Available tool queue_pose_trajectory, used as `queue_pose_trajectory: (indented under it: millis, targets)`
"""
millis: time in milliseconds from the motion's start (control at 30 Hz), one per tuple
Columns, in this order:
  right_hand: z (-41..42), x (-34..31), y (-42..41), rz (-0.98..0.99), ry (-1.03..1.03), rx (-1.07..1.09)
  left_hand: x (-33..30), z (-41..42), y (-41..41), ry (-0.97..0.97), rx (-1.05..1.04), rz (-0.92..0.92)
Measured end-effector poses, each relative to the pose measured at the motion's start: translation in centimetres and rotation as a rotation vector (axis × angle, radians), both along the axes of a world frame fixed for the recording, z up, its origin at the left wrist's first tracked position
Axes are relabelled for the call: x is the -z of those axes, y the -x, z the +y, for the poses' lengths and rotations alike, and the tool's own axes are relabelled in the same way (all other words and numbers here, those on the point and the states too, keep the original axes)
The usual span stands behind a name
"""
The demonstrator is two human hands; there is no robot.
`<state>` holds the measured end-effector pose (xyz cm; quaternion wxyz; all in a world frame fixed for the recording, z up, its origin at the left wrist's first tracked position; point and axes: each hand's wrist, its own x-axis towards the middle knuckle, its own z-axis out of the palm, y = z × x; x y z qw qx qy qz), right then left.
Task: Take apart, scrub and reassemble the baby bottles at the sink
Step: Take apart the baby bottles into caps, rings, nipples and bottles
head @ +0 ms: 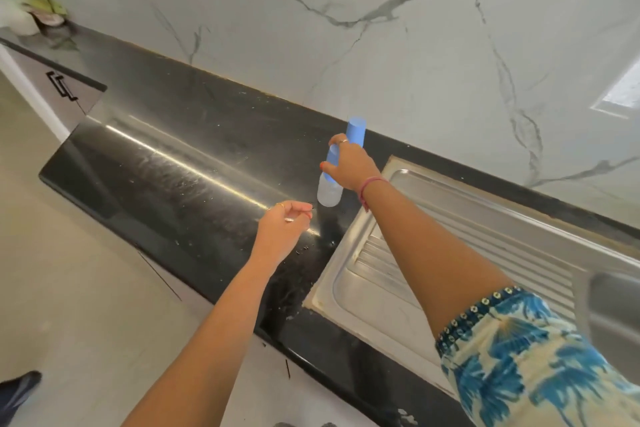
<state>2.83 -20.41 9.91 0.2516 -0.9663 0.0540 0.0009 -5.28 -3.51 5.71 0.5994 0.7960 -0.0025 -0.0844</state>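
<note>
Two baby bottles with blue caps stand on the black counter just left of the steel sink unit. My right hand (pixel 349 166) grips the near bottle (pixel 329 191) around its blue cap; its clear body shows below my fingers. The second bottle's blue cap (pixel 356 132) rises behind my right hand, its body hidden. My left hand (pixel 284 229) hovers over the counter a little left of the near bottle, fingers loosely curled, holding nothing.
The black counter (pixel 166 163) stretches left, wet and speckled. The steel drainboard (pixel 398 253) and sink basin (pixel 616 315) lie to the right. A marble wall runs behind. A small potted plant (pixel 38 14) sits at the far left corner.
</note>
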Motion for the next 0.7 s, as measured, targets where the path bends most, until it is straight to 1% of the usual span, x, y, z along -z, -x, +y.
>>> queue_pose_trajectory:
  millis: [67, 133, 167, 200, 267, 300, 400, 467, 567, 633, 700]
  targets:
    - [-0.2, 0.0, 0.7, -0.043, -0.002, 0.029, 0.4, 0.1, -0.2, -0.027, 0.005, 0.008]
    - [-0.7, -1.1, 1.6, -0.02, -0.037, 0.037, 0.8, 0.0, -0.2, -0.098, 0.028, -0.003]
    - [-1.0, -1.9, 2.2, -0.002, -0.114, 0.043, 1.0, -0.1, -0.3, -0.166, 0.049, -0.04]
    - [-1.3, -2.9, 2.9, 0.029, -0.245, 0.049, 1.0, -0.3, -0.3, -0.228, 0.073, -0.088]
    - [-1.8, -4.9, 4.9, 0.112, -0.531, 0.037, 0.5, -1.2, -0.2, -0.285, 0.115, -0.16]
    - [-2.0, -5.7, 6.0, 0.124, -0.571, 0.013, 0.1, -1.6, -0.1, -0.278, 0.135, -0.174]
    - [-3.6, -7.6, 9.6, 0.047, -0.48, -0.056, -1.0, -3.3, 0.7, -0.192, 0.196, -0.135]
    - [-5.4, -8.7, 11.9, 0.017, -0.457, -0.129, -1.3, -4.5, 1.6, -0.13, 0.256, -0.104]
    - [-8.5, -9.3, 15.2, 0.03, -0.506, -0.25, -1.9, -5.9, 2.8, -0.056, 0.436, -0.055]
    - [-10.7, -9.4, 17.5, 0.042, -0.476, -0.325, -2.4, -6.9, 3.7, 0.0, 0.579, -0.014]
    - [-12.9, -9.4, 19.8, 0.086, -0.464, -0.339, -2.6, -8.4, 4.9, -0.007, 0.683, -0.027]
